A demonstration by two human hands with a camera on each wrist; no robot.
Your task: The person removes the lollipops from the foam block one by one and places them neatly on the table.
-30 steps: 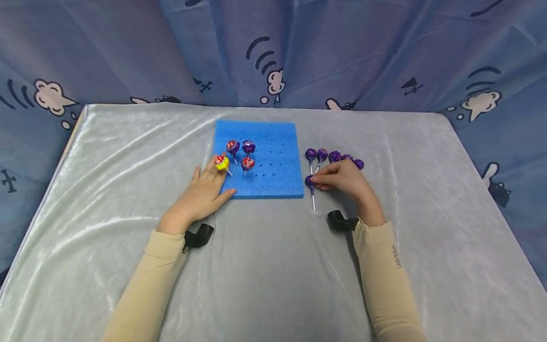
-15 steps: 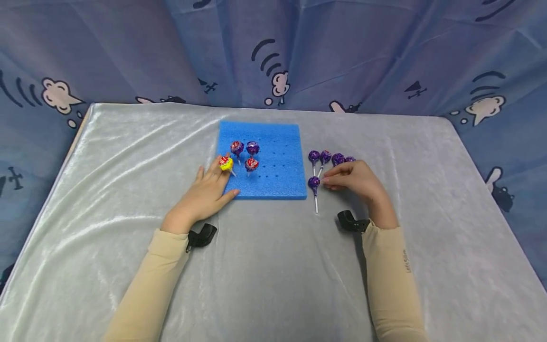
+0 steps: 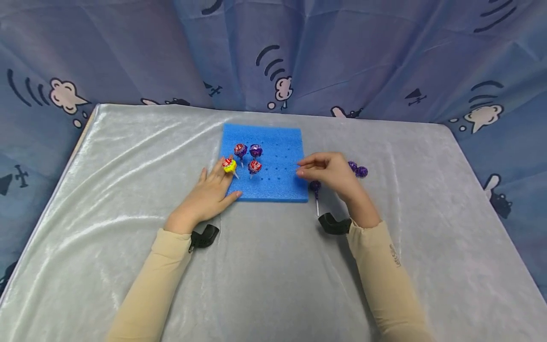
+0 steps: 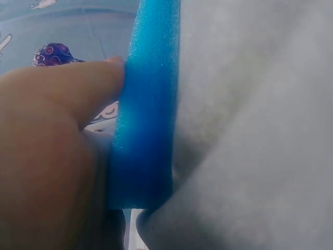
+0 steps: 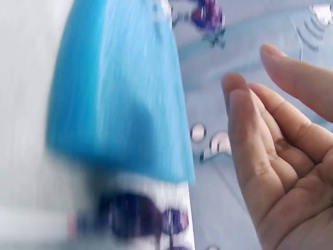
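Note:
My left hand (image 3: 208, 194) rests with spread fingers on the left edge of the blue foam block (image 3: 284, 190); in the left wrist view a finger (image 4: 99, 86) lies against the block's side. Standing in the foam are a yellow-and-red lollipop (image 3: 229, 165), a red-and-purple lollipop (image 3: 240, 150), a purple lollipop (image 3: 256, 151) and a red-topped lollipop (image 3: 254, 166). Over the block's right edge hovers my right hand (image 3: 331, 172), loosely bent; the right wrist view shows nothing between its thumb and fingers. A purple lollipop (image 3: 315, 186) lies on the cloth just below this hand.
Two purple lollipop heads (image 3: 362, 172) show beyond the right hand, which hides others. Rows of small holes dot the foam. A pale velvety cloth (image 3: 265, 266) covers the table, and a patterned blue curtain (image 3: 363, 57) hangs behind it.
My right hand let go of the near purple lollipop, drew back to the right, then moved left to the foam's right edge. The left hand keeps its place on the foam.

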